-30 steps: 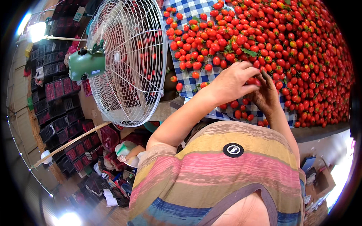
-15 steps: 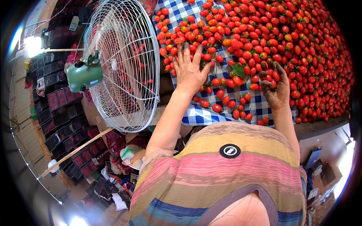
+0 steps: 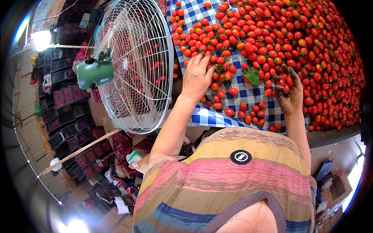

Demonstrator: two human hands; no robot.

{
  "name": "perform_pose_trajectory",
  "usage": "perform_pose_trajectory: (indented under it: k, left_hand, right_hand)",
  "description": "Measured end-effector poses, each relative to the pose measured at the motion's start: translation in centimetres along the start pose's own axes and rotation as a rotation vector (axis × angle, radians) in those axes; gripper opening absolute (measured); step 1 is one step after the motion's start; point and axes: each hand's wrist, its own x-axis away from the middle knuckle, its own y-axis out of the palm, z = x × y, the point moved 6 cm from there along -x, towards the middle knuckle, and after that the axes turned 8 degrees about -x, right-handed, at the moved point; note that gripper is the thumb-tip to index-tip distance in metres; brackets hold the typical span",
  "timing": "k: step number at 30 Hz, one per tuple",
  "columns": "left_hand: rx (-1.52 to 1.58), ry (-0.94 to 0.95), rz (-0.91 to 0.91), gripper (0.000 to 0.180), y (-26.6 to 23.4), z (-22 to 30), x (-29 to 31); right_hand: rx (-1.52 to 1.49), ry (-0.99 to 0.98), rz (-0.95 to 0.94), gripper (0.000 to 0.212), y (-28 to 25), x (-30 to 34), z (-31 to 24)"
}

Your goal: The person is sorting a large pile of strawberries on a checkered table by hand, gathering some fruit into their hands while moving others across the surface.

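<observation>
A thick spread of red cherry tomatoes (image 3: 311, 70) lies on a blue-and-white checked cloth (image 3: 198, 15). My left hand (image 3: 197, 76) is palm down at the left side of the spread, its fingers slightly bent and apart, fingertips on the tomatoes there. Beside its thumb lie several tomatoes, some with green stems. My right hand (image 3: 291, 95), darkly stained on the fingers, is turned up and curled round a few cherry tomatoes (image 3: 287, 82). Between the hands a green leaf (image 3: 252, 77) rests on the cloth among the tomatoes.
A large wire-caged fan (image 3: 132, 66) with a green motor (image 3: 94, 73) stands close to my left forearm. Stacked dark crates (image 3: 70, 97) with red contents fill the left background. Small groups of tomatoes (image 3: 252, 114) lie near the table's front edge.
The view has shifted slightly. My left hand's fingers have drawn in from a flat spread, and tomatoes beside its thumb have moved. My right hand stays curled in about the same place.
</observation>
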Motion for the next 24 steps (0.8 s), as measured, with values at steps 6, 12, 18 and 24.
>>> perform_pose_trajectory:
  k: [6, 12, 18, 24]
  left_hand:
    - [-0.059, -0.019, -0.064, 0.046, 2.1, -0.9, -0.1]
    - [0.057, -0.202, -0.005, 0.029, 0.7, -3.3, 1.4]
    - [-0.102, -0.176, 0.024, 0.027, -0.5, -3.4, 2.5]
    - [-0.116, -0.033, -0.116, 0.022, 1.0, 0.0, 0.3]
  right_hand:
    - [-0.003, -0.032, 0.077, 0.032, -0.2, 0.1, -0.1]
    - [-0.001, -0.008, 0.027, 0.034, 0.2, 0.2, 0.1]
    - [-0.011, 0.011, 0.031, 0.034, -0.3, 0.0, 0.3]
    - [-0.023, 0.019, -0.010, 0.033, -0.1, -0.1, 0.1]
